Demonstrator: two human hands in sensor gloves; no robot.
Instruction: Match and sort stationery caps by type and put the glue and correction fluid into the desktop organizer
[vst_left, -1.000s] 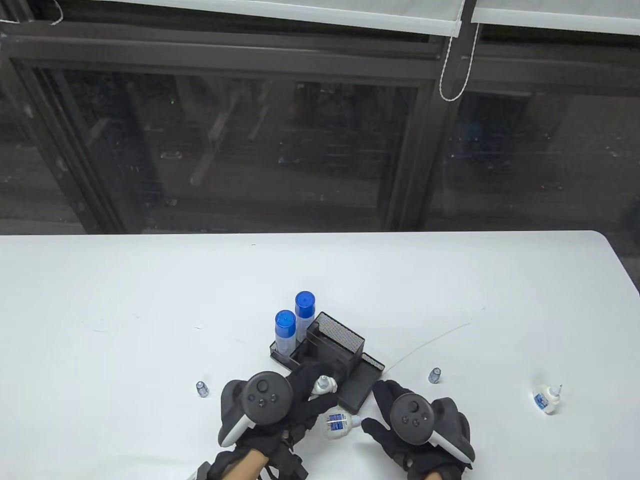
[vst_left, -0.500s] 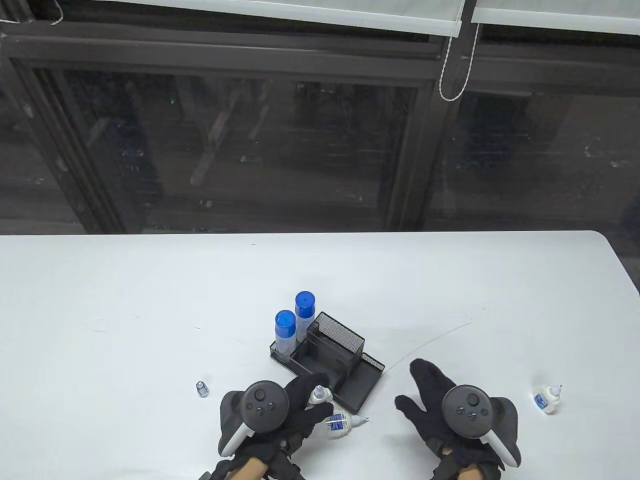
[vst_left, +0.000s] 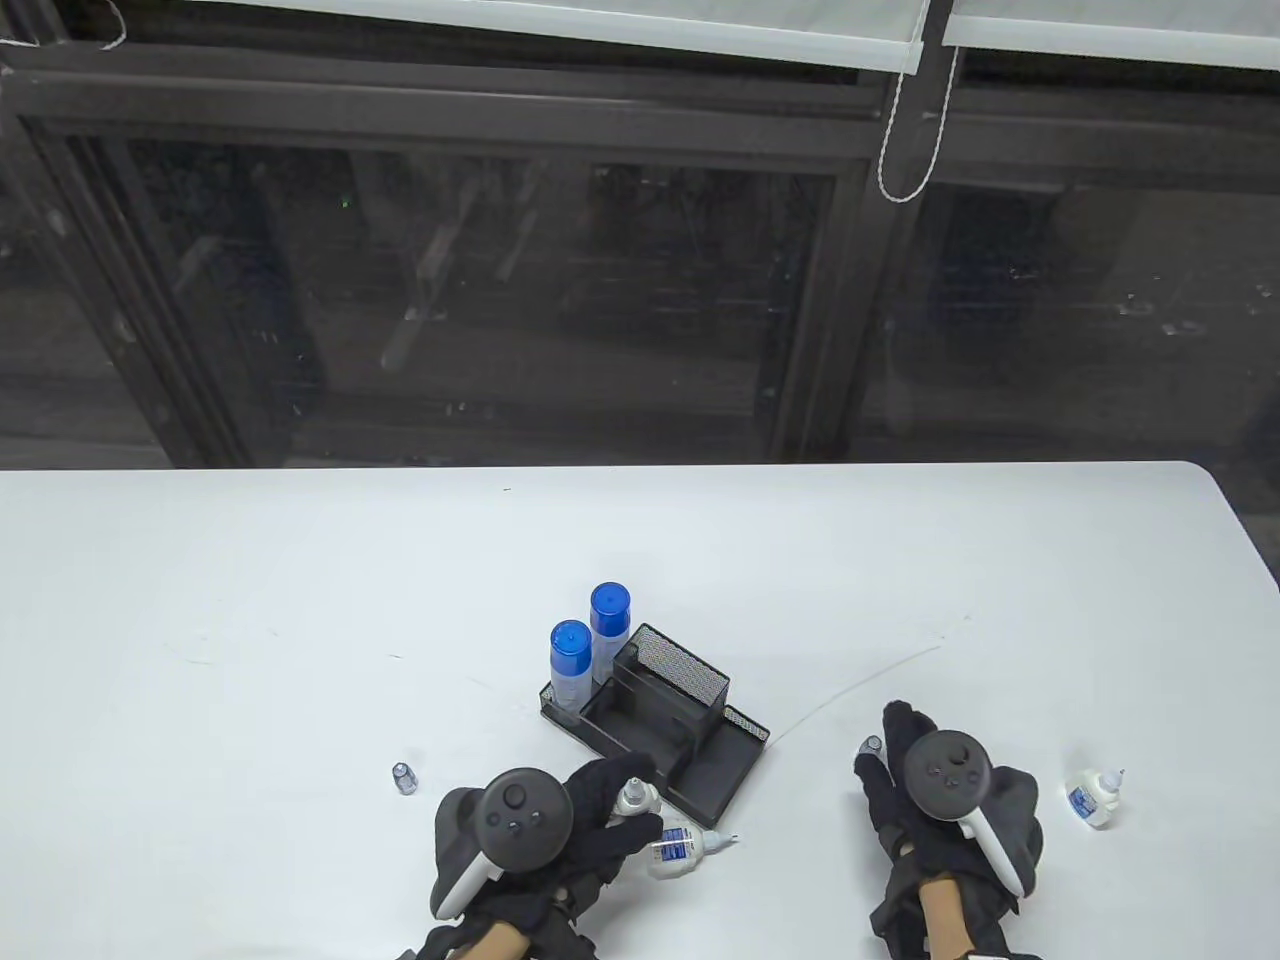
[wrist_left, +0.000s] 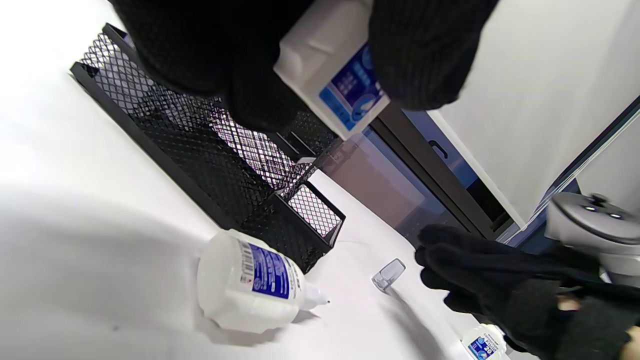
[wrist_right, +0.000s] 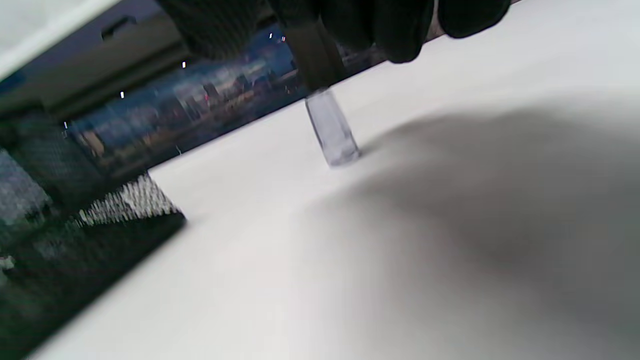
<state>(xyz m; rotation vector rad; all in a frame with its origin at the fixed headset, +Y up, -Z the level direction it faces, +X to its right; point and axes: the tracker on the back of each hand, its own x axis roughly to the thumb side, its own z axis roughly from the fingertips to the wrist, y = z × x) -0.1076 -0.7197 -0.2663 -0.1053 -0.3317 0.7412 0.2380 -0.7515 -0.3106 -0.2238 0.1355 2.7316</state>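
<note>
My left hand (vst_left: 612, 806) grips a small white correction-fluid bottle (vst_left: 636, 796) with a blue label (wrist_left: 345, 80), just in front of the black mesh organizer (vst_left: 684, 668). A second such bottle (vst_left: 678, 846) lies uncapped on the table beside that hand. My right hand (vst_left: 884, 752) sits to the organizer's right. Its thumb and forefinger flank a small clear cap (vst_left: 872, 745) that stands on the table (wrist_right: 332, 132). In the left wrist view the cap (wrist_left: 389, 274) stands a little apart from those fingers (wrist_left: 450, 255). Two blue-capped glue sticks (vst_left: 570, 655) stand in the organizer's far-left compartment.
Another clear cap (vst_left: 402, 777) stands on the table left of my left hand. A third white bottle (vst_left: 1093, 798) lies near the table's right side. The white table ends at its right edge (vst_left: 1245, 530), and a dark window runs behind it.
My right hand has moved from beside the lying bottle rightward to the clear cap. The left hand has drawn slightly back toward me with its bottle.
</note>
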